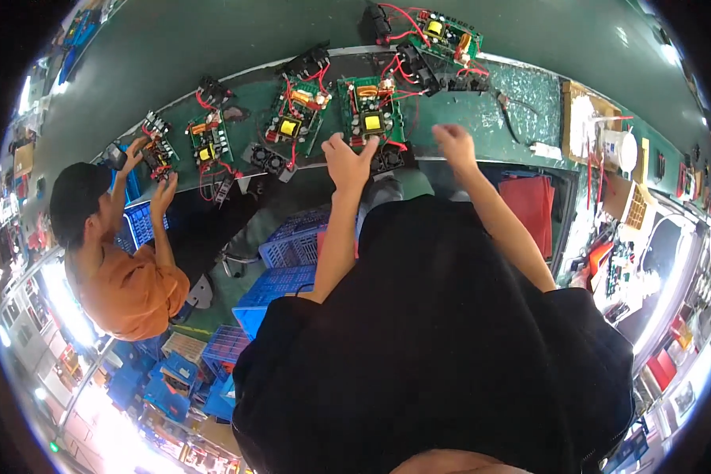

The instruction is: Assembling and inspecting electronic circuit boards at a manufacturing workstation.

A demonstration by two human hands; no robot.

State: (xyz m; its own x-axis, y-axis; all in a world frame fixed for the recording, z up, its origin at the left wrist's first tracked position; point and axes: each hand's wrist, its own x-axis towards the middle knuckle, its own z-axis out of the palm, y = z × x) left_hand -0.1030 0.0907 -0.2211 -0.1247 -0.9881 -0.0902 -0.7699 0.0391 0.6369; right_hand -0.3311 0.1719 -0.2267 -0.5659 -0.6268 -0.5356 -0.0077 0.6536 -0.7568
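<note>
A green circuit board point(383, 99) with a yellow-topped transformer, copper coil and red wires lies on the bench in front of me. At its near left corner is my left hand point(347, 163), thumb and fingers apart; whether the fingertips touch the board I cannot tell. A black fan point(389, 158) sits at the board's near edge, beside my left thumb. My right hand point(456, 148) is raised over the bench edge to the right of the board, fingers loosely bent and slightly apart, with nothing visible in them. A black part with red wires point(419, 69) lies at the board's far right.
More wired boards stand leftward, including one board point(296, 110) next to mine and another board point(444, 33) on the far ledge. A co-worker point(126, 268) in orange handles a board at left. A black cable point(509, 118) and white cup point(620, 150) are right; blue crates point(272, 288) stand below.
</note>
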